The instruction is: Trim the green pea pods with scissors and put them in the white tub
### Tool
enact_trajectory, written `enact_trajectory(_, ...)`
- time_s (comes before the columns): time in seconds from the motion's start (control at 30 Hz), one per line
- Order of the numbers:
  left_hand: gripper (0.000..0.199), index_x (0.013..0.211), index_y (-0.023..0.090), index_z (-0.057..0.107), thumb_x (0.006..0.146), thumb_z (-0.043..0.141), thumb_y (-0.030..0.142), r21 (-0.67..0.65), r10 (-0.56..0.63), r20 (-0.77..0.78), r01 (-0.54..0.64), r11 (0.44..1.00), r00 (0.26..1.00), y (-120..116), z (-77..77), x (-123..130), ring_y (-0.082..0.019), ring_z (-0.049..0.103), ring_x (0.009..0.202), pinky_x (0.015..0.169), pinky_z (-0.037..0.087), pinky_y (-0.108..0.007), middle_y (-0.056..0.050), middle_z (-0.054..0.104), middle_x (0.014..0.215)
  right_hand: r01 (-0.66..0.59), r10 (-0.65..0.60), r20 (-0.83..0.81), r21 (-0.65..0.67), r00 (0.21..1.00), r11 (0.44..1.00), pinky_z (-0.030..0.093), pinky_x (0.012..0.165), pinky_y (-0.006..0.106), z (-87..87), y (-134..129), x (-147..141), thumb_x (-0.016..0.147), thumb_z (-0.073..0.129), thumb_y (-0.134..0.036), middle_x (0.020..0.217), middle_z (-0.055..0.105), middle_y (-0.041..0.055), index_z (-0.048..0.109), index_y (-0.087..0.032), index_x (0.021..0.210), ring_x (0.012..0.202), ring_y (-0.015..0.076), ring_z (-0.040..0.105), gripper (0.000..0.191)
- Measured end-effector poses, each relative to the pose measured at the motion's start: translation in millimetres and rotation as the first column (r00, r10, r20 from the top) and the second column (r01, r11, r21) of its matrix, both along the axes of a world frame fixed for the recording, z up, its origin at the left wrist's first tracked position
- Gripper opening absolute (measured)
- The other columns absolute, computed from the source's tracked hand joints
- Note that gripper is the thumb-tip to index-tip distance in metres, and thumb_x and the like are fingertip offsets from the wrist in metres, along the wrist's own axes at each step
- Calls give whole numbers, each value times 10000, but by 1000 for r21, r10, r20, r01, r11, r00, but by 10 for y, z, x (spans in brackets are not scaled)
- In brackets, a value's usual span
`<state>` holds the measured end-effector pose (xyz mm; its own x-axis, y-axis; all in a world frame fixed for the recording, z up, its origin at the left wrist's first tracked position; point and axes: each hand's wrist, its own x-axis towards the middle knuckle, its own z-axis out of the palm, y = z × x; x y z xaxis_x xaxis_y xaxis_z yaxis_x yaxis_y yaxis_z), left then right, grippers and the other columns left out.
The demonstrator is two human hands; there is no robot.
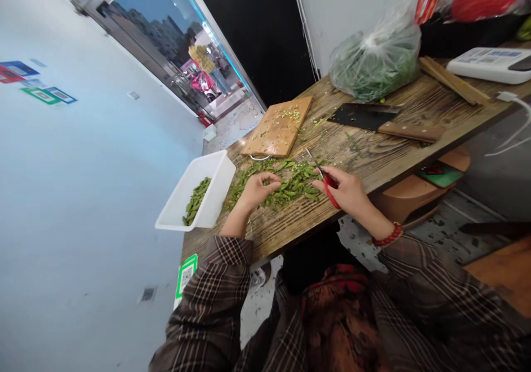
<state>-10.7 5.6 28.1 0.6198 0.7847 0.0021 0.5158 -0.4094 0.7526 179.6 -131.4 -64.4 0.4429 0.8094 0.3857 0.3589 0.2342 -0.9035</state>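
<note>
Green edamame pods (295,181) lie in a loose heap on the wooden table in front of me. Above the heap's left part is my left hand (260,189), thumb and fingers pinched together; what they hold, if anything, is too small to make out. My right hand (346,191) grips a pair of scissors (331,187) by the red handles, its blades pointing up and left over the pods' right edge. To the left stands a white plastic tub (213,187), tilted in view, with more pods (196,200) inside.
Behind the heap lies a wooden cutting board (277,126) with green scraps. A cleaver (365,116) lies at right, near a tied plastic bag of greens (373,65). Wooden strips (454,80) and a white scale (492,65) are farther right. A person (203,57) stands beyond the doorway.
</note>
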Motion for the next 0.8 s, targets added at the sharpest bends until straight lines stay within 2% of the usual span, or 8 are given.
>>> enact_trajectory(0.07, 137, 659, 177, 695, 598, 767, 276, 125, -12, -80, 22, 992, 997, 24, -110, 48, -119, 474, 575, 541, 336, -214, 6, 564, 576, -6, 6, 4, -6, 1000, 1000, 483, 686, 298, 4, -2, 3, 796, 636, -469, 850, 691, 41, 677, -196, 1064, 708, 174, 614, 385)
enact_trajectory(0.17, 119, 610, 191, 686, 544, 779, 223, 239, -4, -178, 47, 970, 984, 58, -215, 122, -132, 460, 565, 554, 330, -231, 11, 538, 543, -9, 9, 0, -17, 1000, 1000, 471, 652, 287, 0, -2, 7, 795, 636, -463, 802, 677, 31, 671, -193, 1080, 669, 164, 596, 394)
enact_trajectory(0.23, 83, 591, 192, 678, 550, 745, 163, 281, -8, -204, 67, 957, 979, 69, -229, 142, -138, 480, 592, 584, 349, -237, 1, 566, 579, -9, 9, -14, -19, 1000, 1000, 467, 643, 282, -6, 0, 8, 793, 637, -458, 796, 674, 29, 664, -189, 1098, 658, 159, 590, 408)
enact_trajectory(0.3, 76, 587, 193, 672, 566, 703, 126, 274, -2, -163, 47, 961, 987, 62, -209, 131, -145, 506, 630, 612, 371, -241, -7, 590, 612, -5, 4, -25, -16, 1000, 1000, 469, 651, 283, -8, 2, 9, 792, 636, -461, 807, 679, 32, 662, -186, 1105, 665, 160, 592, 417)
enact_trajectory(0.43, 82, 665, 169, 658, 602, 706, 190, 65, 44, 29, -45, 997, 999, -22, -123, 62, -105, 490, 578, 559, 368, -211, 8, 594, 640, -6, 6, 2, -26, 1000, 1000, 451, 626, 278, 15, -10, 9, 795, 628, -474, 786, 675, 28, 671, -191, 1096, 641, 156, 574, 416)
enact_trajectory(0.57, 183, 731, 153, 623, 632, 733, 263, -186, 97, 176, -64, 980, 980, -183, -37, 49, -40, 401, 439, 444, 311, -179, 36, 557, 626, -15, 23, 114, -66, 993, 998, 420, 604, 267, 73, -43, 2, 778, 646, -483, 730, 652, 21, 681, -195, 1093, 628, 153, 554, 428)
enact_trajectory(0.67, 262, 798, 153, 646, 610, 774, 284, -278, 149, 247, -77, 958, 958, -312, 14, 107, -27, 399, 415, 404, 282, -173, 38, 555, 633, -86, 99, 198, -71, 975, 994, 404, 592, 259, 122, -61, -9, 767, 660, -489, 726, 641, 14, 680, -203, 1086, 618, 143, 538, 429)
enact_trajectory(0.8, 274, 786, 150, 653, 610, 788, 312, -332, 180, 262, -87, 939, 948, -438, 51, 191, -27, 391, 394, 388, 243, -171, 46, 530, 571, -173, 188, 247, -83, 950, 981, 356, 534, 244, 162, -51, -37, 768, 659, -497, 666, 589, -12, 683, -213, 1044, 556, 121, 479, 396)
